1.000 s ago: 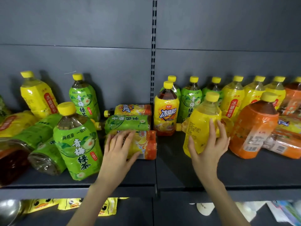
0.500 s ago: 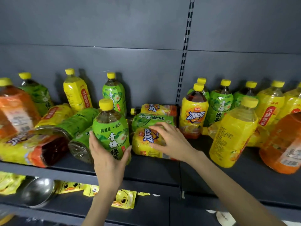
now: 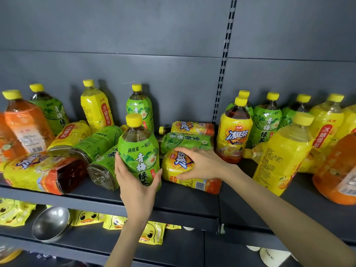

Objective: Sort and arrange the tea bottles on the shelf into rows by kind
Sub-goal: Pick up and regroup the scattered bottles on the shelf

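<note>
At the front of the dark grey metal shelf (image 3: 188,199), the left hand (image 3: 134,182) grips an upright green-labelled plastic tea bottle (image 3: 139,151). The right hand (image 3: 200,164) clasps a lying yellow-labelled plastic bottle (image 3: 190,176). Behind them the kinds lie mixed, so the sorting seems barely begun.

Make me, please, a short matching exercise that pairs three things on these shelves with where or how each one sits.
Things:
1. centre-front green tea bottle
2. centre-front iced tea bottle
3. steel bowl

Places or states:
A. on the lower shelf
B. upright, gripped by the left hand
C. on its side, under the right hand

Pairs: 1-B, 2-C, 3-A
</note>
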Demonstrator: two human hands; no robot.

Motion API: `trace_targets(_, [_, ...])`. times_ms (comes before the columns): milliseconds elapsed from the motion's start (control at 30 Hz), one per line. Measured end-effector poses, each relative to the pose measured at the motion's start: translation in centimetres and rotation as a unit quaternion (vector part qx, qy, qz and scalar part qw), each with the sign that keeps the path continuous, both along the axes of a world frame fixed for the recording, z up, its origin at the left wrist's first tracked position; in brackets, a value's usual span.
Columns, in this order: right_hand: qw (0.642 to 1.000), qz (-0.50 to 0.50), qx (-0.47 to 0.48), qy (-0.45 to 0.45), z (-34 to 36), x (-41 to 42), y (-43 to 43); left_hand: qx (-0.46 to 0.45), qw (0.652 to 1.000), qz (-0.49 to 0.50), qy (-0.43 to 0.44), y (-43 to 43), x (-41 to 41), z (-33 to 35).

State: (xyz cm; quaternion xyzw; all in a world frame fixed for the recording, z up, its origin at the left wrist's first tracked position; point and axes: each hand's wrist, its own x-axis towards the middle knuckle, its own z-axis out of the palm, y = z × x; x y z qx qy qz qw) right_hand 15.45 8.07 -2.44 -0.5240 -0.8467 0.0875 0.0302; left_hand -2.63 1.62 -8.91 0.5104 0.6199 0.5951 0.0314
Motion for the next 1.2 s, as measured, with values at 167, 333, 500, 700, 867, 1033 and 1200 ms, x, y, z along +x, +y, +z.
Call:
trace_targets(167, [0.992,-0.020,0.007,0.126,-0.1,1.3,-0.6,-0.020,1.000,0.002,-0.002,0.0,0.0,0.0])
trace_targets(333, [0.957,-0.061,0.053,0.278,-1.0,3.2,-1.7,-0.017,1.000,0.004,-0.003,0.1,0.1,-0.1])
trace_targets(500, [0.897,-0.098,0.123,0.412,-2.5,4.8,-3.0,-0.017,1.000,0.001,-0.015,0.3,0.3,-0.3])
trace_targets(700, [0.819,-0.123,0.196,0.525,-4.3,5.9,-4.1,-0.021,0.999,-0.012,-0.031,0.2,0.6,0.0])
trace_targets(867, [0.780,-0.161,0.246,0.552,-5.7,7.1,-4.7,-0.026,0.999,-0.013,-0.041,0.1,0.6,0.0])
trace_targets(1033, [0.792,-0.185,0.242,0.529,-5.9,7.4,-5.2,-0.020,0.999,-0.013,-0.045,0.2,0.6,0.1])
trace_targets(1200, [0.799,-0.219,0.251,0.501,-6.1,6.6,-5.9,0.018,0.997,-0.062,-0.042,0.0,0.0,0.8])
